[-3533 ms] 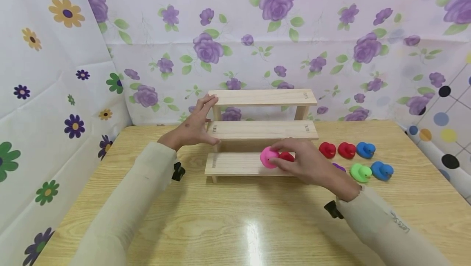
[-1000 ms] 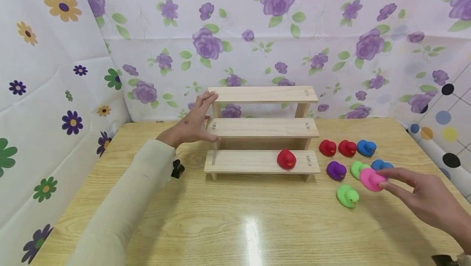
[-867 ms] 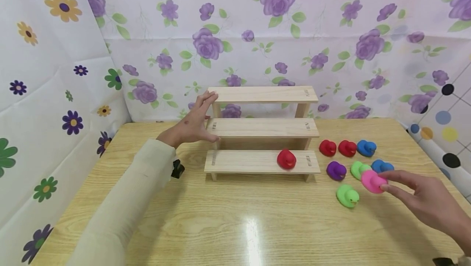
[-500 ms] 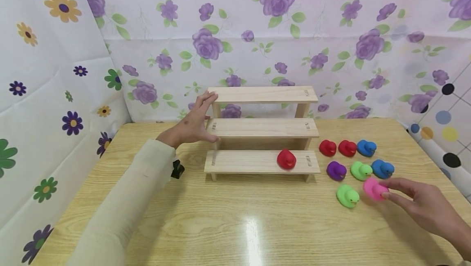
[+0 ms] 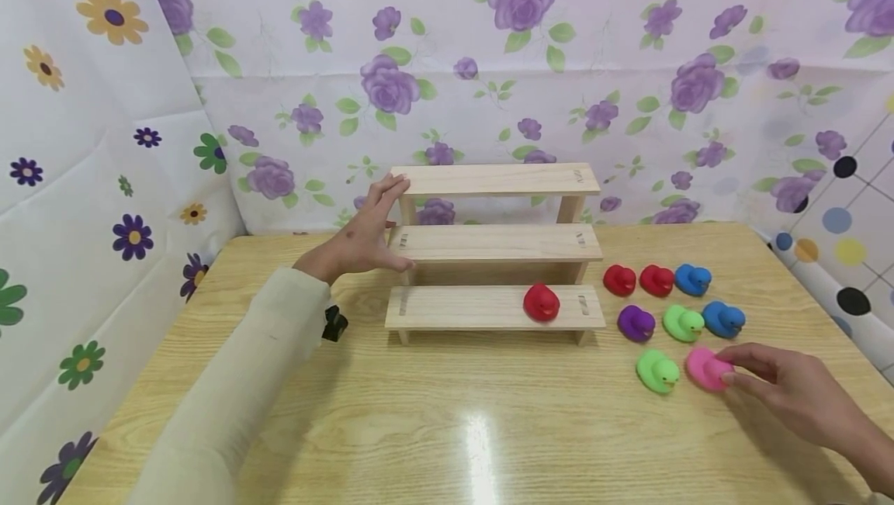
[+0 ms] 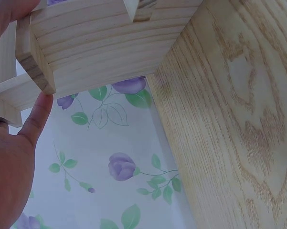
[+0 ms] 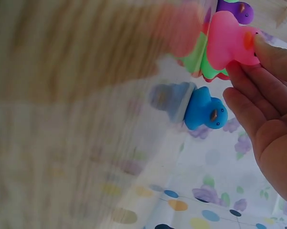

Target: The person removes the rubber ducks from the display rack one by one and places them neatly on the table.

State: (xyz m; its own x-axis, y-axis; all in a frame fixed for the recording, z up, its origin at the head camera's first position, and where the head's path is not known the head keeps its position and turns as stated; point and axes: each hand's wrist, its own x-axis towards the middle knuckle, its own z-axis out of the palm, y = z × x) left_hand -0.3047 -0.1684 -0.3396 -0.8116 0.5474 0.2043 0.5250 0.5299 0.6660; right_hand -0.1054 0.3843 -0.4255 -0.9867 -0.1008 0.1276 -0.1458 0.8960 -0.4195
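My right hand (image 5: 796, 392) pinches a pink rubber duck (image 5: 707, 369) by its head, low over the table at the right. In the right wrist view the pink duck (image 7: 227, 40) sits between thumb and fingertips, close to its reflection in the tabletop. My left hand (image 5: 359, 243) grips the left end of a three-tier wooden display stand (image 5: 492, 243), fingers at the top board and thumb at the middle board's front edge. In the left wrist view, the left thumb (image 6: 38, 117) presses a board's corner. A red rubber duck (image 5: 541, 302) sits on the bottom tier.
Beside the pink duck stands a light green duck (image 5: 657, 371). Behind them are a purple duck (image 5: 636, 323), another green duck (image 5: 683, 323), a blue duck (image 5: 723, 319), then two red ducks (image 5: 656, 281) and another blue duck (image 5: 693, 280). Floral cloth (image 5: 300, 39) backs the table.
The right hand has carried the pink duck from the bottom tier to the right and lowered it beside the front green duck. The red duck stays on the tier; the left hand keeps its hold.
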